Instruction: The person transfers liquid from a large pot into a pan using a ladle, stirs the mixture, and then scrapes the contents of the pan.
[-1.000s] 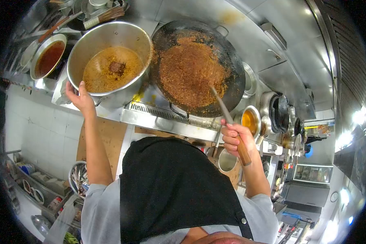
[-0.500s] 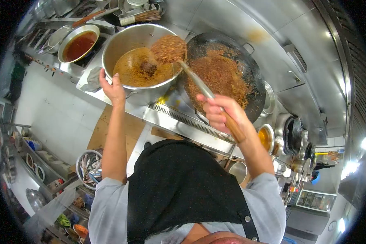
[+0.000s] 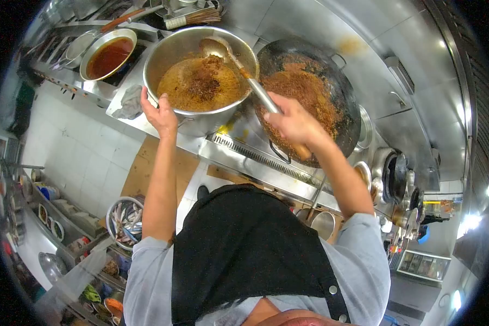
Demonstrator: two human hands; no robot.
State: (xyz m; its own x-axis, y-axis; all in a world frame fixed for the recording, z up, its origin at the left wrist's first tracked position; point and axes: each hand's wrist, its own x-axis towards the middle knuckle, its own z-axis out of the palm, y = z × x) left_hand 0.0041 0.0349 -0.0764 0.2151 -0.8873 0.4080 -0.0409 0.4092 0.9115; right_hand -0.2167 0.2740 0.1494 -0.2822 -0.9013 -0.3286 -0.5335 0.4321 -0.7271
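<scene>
My right hand is closed around the handle of a ladle with a wooden end. The ladle's bowl is tipped inside a large metal pot, above a dark mound of reddish-brown crumbly food in yellowish-brown liquid. My left hand is at the pot's near left rim, thumb and fingers apart. To the right of the pot, a black wok holds more of the crumbly food.
A pan of red-brown liquid sits at the left, near a strainer. A grey cloth lies beside the pot. A whisk brush is behind it. Stacked pans stand at the right.
The ladle was heaped with food over the pot; now its bowl is tipped and mostly emptied, and the mound in the liquid is larger. My right hand has moved up slightly.
</scene>
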